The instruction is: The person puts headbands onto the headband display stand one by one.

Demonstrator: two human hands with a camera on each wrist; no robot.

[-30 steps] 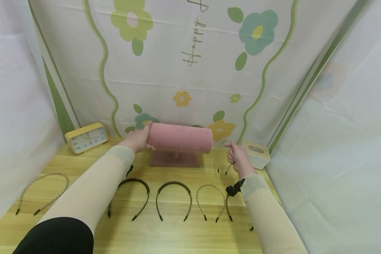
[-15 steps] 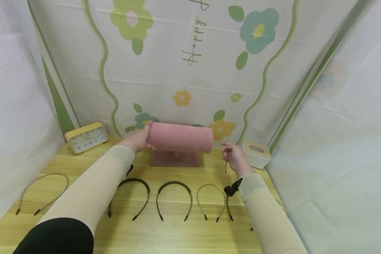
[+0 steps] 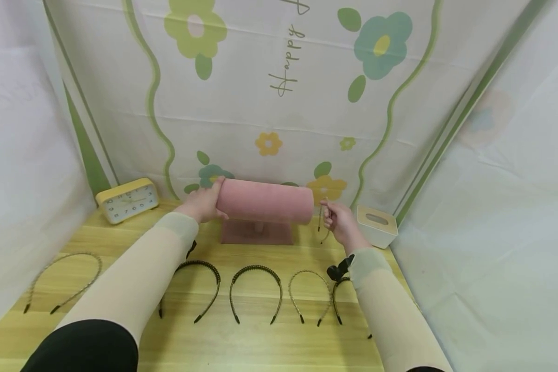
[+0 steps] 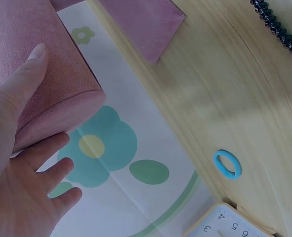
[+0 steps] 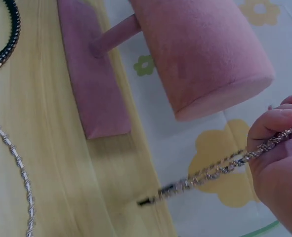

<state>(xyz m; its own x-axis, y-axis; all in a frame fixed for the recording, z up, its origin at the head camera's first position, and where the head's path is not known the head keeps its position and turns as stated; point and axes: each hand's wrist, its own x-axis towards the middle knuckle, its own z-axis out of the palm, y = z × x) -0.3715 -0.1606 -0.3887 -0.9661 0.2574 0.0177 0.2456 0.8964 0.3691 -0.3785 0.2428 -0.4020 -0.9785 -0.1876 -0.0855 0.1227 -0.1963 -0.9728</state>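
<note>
A pink velvety headband stand (image 3: pixel 266 201) stands at the back of the table, its thick roll lying level on a post and flat base. My left hand (image 3: pixel 201 204) grips the left end of the roll; in the left wrist view the thumb lies on the velvet and several fingers spread past the end. Just beyond the roll's right end, my right hand (image 3: pixel 343 219) pinches a thin beaded headband (image 5: pixel 215 170) at its bend. Both dark-tipped ends hang down, apart from the stand. The right wrist view shows the roll's flat end (image 5: pixel 227 98) close to that hand.
Several headbands lie in a row in front, among them a dark coiled one (image 3: pixel 256 267) and a pale twisted one (image 3: pixel 309 272). A yellow alarm clock (image 3: pixel 127 200) stands back left, a tissue box (image 3: pixel 376 227) back right. A blue ring (image 4: pixel 227 164) lies near the clock.
My right hand has moved left towards the stand's right end, carrying the headband, which has turned so both its ends show. My left hand keeps its hold on the roll.
</note>
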